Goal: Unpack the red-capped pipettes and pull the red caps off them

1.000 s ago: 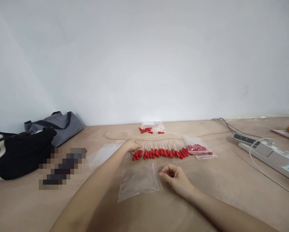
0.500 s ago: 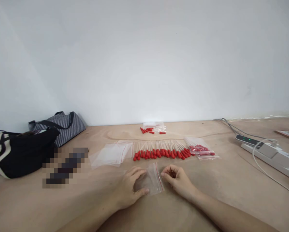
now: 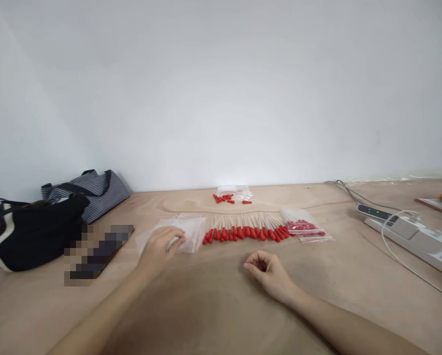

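Observation:
My left hand (image 3: 162, 247) has its fingers bent over the pile of clear zip-lock bags (image 3: 197, 228) and appears to pinch one of them; slight blur hides the exact grip. Resting on the table, my right hand (image 3: 269, 273) is curled with thumb and forefinger together, and nothing shows in it. Beyond the hands lies a row of droppers (image 3: 239, 233), red rubber bulbs toward me and thin clear stems pointing away. At the row's right end, a filled zip-lock bag (image 3: 306, 227) holds several more red-bulbed droppers.
Several loose red bulbs (image 3: 224, 198) lie by another clear bag (image 3: 235, 190) near the wall. A black bag (image 3: 39, 236), a striped bag (image 3: 104, 195) and a pixelated dark object (image 3: 102, 251) are at left. A white power strip (image 3: 409, 241) with cables lies at right.
My left hand went from the dropper row to the bag in front of me, then left to the pile. That bag is gone from the front spot. My right hand stayed put.

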`<act>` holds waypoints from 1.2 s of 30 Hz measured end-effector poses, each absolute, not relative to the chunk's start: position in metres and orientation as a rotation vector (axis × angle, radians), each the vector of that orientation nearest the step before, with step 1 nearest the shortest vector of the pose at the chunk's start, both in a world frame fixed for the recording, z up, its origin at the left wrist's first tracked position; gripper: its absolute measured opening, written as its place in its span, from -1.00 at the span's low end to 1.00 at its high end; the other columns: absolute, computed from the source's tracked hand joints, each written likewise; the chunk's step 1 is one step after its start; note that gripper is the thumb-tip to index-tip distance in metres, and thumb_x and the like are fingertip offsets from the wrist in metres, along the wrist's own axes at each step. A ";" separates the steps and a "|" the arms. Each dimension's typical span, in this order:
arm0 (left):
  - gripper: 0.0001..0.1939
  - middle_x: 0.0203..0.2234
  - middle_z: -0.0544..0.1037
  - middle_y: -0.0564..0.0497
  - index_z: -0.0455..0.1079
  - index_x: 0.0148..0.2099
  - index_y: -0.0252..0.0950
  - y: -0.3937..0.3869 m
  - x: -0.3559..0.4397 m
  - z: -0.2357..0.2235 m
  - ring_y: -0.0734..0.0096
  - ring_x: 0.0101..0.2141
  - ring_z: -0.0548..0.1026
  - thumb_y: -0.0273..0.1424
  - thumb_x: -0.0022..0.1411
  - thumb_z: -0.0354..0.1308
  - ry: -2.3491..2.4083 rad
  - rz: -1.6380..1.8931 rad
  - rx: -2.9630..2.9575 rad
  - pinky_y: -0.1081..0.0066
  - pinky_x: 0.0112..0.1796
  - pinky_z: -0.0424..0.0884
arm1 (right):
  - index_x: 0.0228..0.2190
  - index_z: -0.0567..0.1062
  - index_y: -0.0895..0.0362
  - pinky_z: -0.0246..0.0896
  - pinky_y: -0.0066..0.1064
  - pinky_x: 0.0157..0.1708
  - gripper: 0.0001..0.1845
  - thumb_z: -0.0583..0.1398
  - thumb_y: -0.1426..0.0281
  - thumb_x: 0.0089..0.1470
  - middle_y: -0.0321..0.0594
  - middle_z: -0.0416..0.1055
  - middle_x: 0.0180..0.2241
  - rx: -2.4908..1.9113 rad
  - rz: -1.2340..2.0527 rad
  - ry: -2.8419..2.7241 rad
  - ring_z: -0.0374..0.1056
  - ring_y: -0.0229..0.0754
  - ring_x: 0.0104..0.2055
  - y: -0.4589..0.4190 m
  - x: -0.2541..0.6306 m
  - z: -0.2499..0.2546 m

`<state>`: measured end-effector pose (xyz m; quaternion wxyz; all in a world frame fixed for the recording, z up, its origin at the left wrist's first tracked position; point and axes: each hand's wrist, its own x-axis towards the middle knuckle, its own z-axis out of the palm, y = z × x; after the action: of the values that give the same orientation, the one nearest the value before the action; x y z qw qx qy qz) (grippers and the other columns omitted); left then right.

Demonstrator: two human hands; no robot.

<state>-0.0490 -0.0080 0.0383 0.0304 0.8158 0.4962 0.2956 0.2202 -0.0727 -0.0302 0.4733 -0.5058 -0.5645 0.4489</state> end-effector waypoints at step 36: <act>-0.61 -0.07 0.36 -0.14 0.27 -0.01 -0.28 0.027 -0.046 -0.019 0.14 0.04 0.17 -0.26 0.19 -0.17 2.027 0.878 2.656 0.05 0.02 0.02 | -0.18 0.45 0.02 0.08 -0.26 -0.09 -0.56 0.15 0.23 -0.18 -0.15 0.31 -0.08 -1.864 0.033 -1.929 0.24 -0.04 -0.06 -0.020 0.392 -0.026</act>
<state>-0.0463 0.0266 -0.0186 -0.1560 0.7594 0.5796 0.2511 0.3924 -0.0198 -0.0264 0.2275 -0.6766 -0.7003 0.0122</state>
